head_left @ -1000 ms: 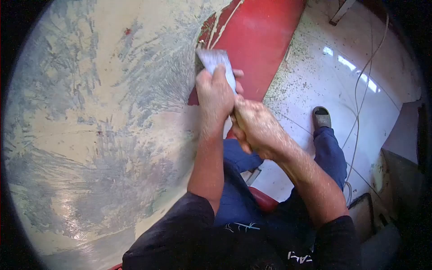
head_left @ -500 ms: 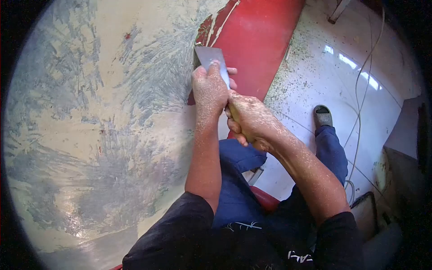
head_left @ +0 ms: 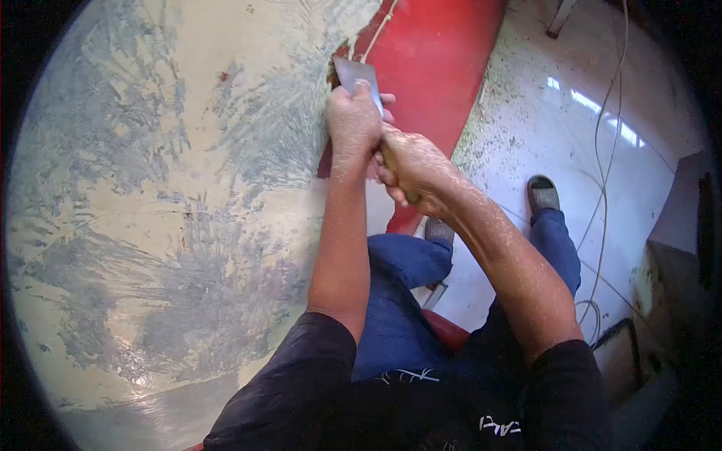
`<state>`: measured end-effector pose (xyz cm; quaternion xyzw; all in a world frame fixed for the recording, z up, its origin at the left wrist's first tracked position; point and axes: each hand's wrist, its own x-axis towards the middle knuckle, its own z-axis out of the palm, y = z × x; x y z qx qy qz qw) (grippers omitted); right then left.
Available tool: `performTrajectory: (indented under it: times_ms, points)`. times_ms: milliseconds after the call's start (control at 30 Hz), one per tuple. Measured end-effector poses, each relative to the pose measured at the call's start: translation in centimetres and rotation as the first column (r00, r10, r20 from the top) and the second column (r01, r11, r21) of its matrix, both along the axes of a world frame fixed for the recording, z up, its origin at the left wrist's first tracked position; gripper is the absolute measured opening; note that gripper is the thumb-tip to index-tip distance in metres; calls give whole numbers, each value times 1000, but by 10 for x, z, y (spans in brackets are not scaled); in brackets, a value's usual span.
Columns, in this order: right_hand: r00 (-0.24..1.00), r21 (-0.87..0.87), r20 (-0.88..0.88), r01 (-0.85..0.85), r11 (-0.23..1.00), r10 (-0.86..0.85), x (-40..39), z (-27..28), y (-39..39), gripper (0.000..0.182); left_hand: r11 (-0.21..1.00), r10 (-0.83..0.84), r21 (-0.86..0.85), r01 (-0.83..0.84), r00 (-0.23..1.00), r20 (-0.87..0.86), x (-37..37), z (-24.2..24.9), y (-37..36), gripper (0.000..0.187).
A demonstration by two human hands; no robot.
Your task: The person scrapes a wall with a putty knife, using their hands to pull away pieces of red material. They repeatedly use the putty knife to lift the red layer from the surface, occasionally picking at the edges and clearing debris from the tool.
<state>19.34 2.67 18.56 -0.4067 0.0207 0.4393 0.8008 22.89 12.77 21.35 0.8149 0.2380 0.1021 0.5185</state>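
Observation:
A scraper with a wide metal blade (head_left: 356,74) lies against the edge where a cream and grey coated surface (head_left: 150,225) meets a bare red area (head_left: 429,68). My left hand (head_left: 353,124) grips the blade part, its thumb on the metal and some fingertips showing past the right side. Just below, my right hand (head_left: 414,169) is wrapped round the scraper's handle, most of which it hides. Pale specks cover both hands and forearms. Thin pale strips of material stand out on the red, just beyond the blade.
White floor tiles (head_left: 519,150) with scattered crumbs lie to the right. A thin cable (head_left: 599,150) runs down over them to a loop. My sandalled foot (head_left: 541,193) rests there, and a metal leg (head_left: 560,19) stands at the top.
Both hands and the scraper have moved slightly up in the view, the blade further along the edge. The pale strip by the blade has changed shape. More of my other foot shows beneath my right forearm.

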Motion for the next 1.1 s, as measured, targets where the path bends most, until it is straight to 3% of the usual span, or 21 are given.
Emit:
performTrajectory:
  times_ms: [133,233,267,300,367,433,467,500,567,633,700,733,800,867,933,967,1000,1033,1100]
  points:
    - [1000,0,4,25,1000,-25,-8,4,-21,42,989,-91,-123,84,995,-48,-8,-3,-7,36]
    - [998,-162,48,43,986,-35,-18,13,-42,41,928,-269,-234,289,956,113,-26,-8,-8,45]
    - [989,-167,109,114,979,-97,-20,7,-49,40,926,-313,-175,335,939,143,-36,-8,-4,54]
    - [967,-259,221,180,949,-124,-19,4,-60,41,910,-311,-245,333,942,126,-47,-6,-2,55]
    - [886,-406,440,338,849,-142,-16,-4,-85,44,954,-272,-118,275,961,41,-77,-13,10,51]
    - [763,-643,628,398,655,154,-13,-18,-118,37,963,-254,94,251,967,11,-119,-55,30,44]
    - [678,-717,664,458,525,316,-11,-25,-132,34,903,-290,269,335,937,-192,-138,-53,31,41]
    - [682,-764,627,445,466,376,-12,-32,-144,29,801,-275,413,434,878,-391,-154,-53,31,37]
    - [681,-847,531,408,340,505,-16,-52,-160,24,826,-348,258,501,814,-466,-174,-70,22,30]
    - [700,-913,405,340,224,588,-18,-77,-173,25,719,-518,224,658,722,-458,-171,-96,13,31]
    - [671,-887,453,407,220,587,-20,-107,-181,27,500,-654,194,844,515,-555,-138,-99,-19,37]
    - [676,-879,463,431,202,574,-22,-110,-183,28,442,-675,243,863,499,-544,-124,-128,-33,38]
    - [665,-837,535,501,220,522,-24,-114,-183,36,487,-759,155,860,504,-412,-94,-152,-74,38]
    - [632,-763,642,584,278,434,-23,-112,-182,45,486,-797,184,855,519,-309,-81,-198,-100,36]
    - [691,-801,598,500,329,406,-18,-76,-172,52,330,-798,263,906,417,-434,-85,-242,-116,32]
    - [727,-820,565,443,362,391,-20,-60,-166,55,217,-812,139,966,258,-523,-86,-237,-119,29]
    - [730,-809,572,425,407,374,-20,-53,-159,55,132,-875,49,990,140,-463,-88,-237,-120,29]
    - [733,-791,582,411,453,353,-18,-50,-154,55,-56,-856,45,997,-25,-516,-84,-230,-124,24]
    - [735,-769,592,395,502,329,-7,-52,-135,55,108,-863,-36,993,76,-499,-88,-222,-120,28]
